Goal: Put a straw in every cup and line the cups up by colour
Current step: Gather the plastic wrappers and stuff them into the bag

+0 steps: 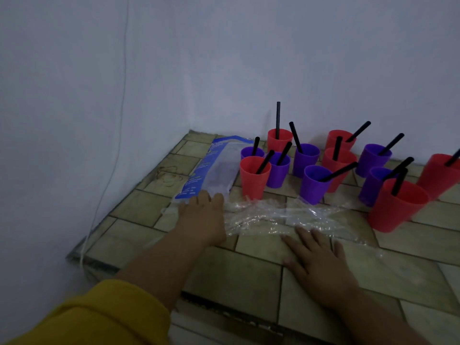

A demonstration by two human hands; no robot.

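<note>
the table with a tan tile-pattern top (249, 275) fills the lower half of the view, its far left corner pushed into the corner of the pale bluish walls (224, 58). a thin white cord (109, 155) hangs down the left wall to the table's left edge.

along the far edge and toward the right edge stands a loose cluster of red plastic cups (395, 207) and purple plastic cups (312, 185), mixed together rather than sorted by colour; every cup that shows holds a black straw (277, 119), most leaning, one near the far edge upright. a red cup at the right edge is cut off by the frame.

a long blue-and-clear plastic straw packet (214, 168) lies flat near the far left corner, just left of the cups. a crumpled clear plastic wrapper (286, 215) is spread in front of the cups, toward the table's middle.

the left hand (204, 220), on a bare forearm with a yellow sleeve (99, 317) pushed up, rests on the near end of the packet with fingers curled down onto it; whether they pinch it i cannot tell. the right hand (316, 260) lies flat, palm down, fingers spread and relaxed, its fingertips touching the near edge of the wrapper, gripping nothing.
</note>
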